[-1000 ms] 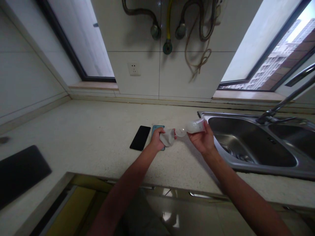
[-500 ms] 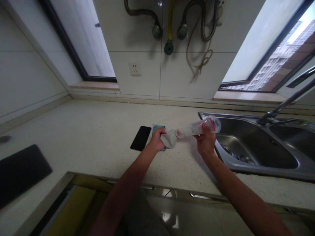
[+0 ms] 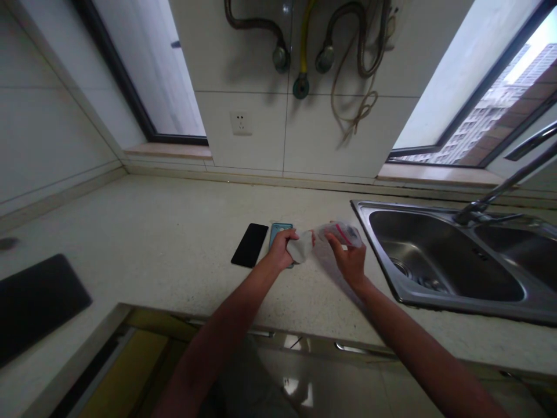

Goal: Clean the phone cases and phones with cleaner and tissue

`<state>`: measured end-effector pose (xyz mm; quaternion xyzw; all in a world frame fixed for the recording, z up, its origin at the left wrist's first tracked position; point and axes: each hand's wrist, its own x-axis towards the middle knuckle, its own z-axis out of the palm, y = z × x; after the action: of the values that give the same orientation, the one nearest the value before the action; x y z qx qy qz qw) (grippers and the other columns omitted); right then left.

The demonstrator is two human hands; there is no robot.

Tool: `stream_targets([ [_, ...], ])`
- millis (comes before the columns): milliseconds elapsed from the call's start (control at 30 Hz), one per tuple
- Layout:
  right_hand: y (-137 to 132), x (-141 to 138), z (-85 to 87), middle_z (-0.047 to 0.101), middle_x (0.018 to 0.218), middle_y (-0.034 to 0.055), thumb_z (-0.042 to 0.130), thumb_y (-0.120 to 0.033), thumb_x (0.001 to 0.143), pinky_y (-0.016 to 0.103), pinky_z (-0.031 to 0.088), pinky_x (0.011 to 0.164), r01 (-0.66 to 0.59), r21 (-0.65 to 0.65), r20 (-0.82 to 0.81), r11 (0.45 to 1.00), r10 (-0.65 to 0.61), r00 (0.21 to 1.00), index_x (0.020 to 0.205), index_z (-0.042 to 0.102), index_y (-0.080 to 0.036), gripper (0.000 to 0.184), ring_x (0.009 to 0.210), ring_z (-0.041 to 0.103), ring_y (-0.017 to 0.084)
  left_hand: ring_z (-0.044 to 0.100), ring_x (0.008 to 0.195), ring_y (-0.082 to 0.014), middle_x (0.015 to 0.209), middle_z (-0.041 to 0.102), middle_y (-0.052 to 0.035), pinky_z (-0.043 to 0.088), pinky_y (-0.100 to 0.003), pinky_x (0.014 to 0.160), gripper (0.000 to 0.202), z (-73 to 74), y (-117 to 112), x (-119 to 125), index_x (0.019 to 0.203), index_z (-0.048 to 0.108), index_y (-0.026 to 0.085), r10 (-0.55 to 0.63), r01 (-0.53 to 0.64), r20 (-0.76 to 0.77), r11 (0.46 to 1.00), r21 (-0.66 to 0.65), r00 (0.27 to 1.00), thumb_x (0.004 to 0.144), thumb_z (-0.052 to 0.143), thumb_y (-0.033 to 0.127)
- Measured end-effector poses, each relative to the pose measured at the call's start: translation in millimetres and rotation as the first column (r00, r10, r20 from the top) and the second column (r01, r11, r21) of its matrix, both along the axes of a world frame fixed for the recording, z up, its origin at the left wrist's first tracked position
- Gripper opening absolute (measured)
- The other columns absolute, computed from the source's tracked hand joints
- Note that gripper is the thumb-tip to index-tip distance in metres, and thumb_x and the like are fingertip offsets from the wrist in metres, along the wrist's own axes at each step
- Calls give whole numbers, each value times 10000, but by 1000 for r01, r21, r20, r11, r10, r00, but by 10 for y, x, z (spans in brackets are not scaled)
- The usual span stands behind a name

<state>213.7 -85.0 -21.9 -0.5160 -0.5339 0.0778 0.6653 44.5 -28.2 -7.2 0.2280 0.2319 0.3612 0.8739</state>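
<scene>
In the head view my left hand (image 3: 282,248) pinches a pale grey cloth (image 3: 300,248) above the counter. My right hand (image 3: 351,261) has its fingers around a clear plastic bottle (image 3: 322,232) with a pink band. The bottle lies nearly level, its reddish mouth end towards the cloth; whether the two touch I cannot tell. A teal phone case (image 3: 275,230) lies flat beneath my left hand, which partly covers it. Just left of it a black phone (image 3: 249,245) rests on the counter.
To the right, a steel double sink (image 3: 383,273) is set into the pale countertop (image 3: 174,232), with a chrome faucet (image 3: 478,206) behind it. A dark flat panel (image 3: 39,302) lies at the far left. Hoses (image 3: 256,22) and a socket (image 3: 241,123) are on the wall behind.
My right hand and the bottle have shifted left, away from the sink edge and closer to the cloth. The bottle's base has dropped somewhat. My left hand stays nearly in place.
</scene>
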Motion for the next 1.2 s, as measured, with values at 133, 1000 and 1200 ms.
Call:
stream_targets([
  [133,-33,13,8,725,969,70,770,-376,772,440,528,925,26,-2,48,1000,-26,999,964,728,-223,249,921,680,244,692,869,-297,710,694,-93,547,-423,776,213,-17,-14,16,702,649,165,14,-14,-7,1000,-3,1000,526,528,167],
  [1000,152,841,132,702,725,93,669,-642,697,346,465,636,462,-479,329,746,-336,883,857,711,-174,497,725,669,280,632,1145,-325,1062,731,-183,448,-464,1038,210,-38,156,-138,768,669,117,108,-111,84,993,41,991,600,545,145],
  [1200,177,837,111,706,840,81,723,-609,660,377,502,709,400,-468,257,788,-311,915,1021,662,-191,556,786,665,274,635,1136,-329,1078,720,-185,435,-474,1054,155,50,130,-169,744,625,133,146,-149,70,987,52,987,593,593,141],
])
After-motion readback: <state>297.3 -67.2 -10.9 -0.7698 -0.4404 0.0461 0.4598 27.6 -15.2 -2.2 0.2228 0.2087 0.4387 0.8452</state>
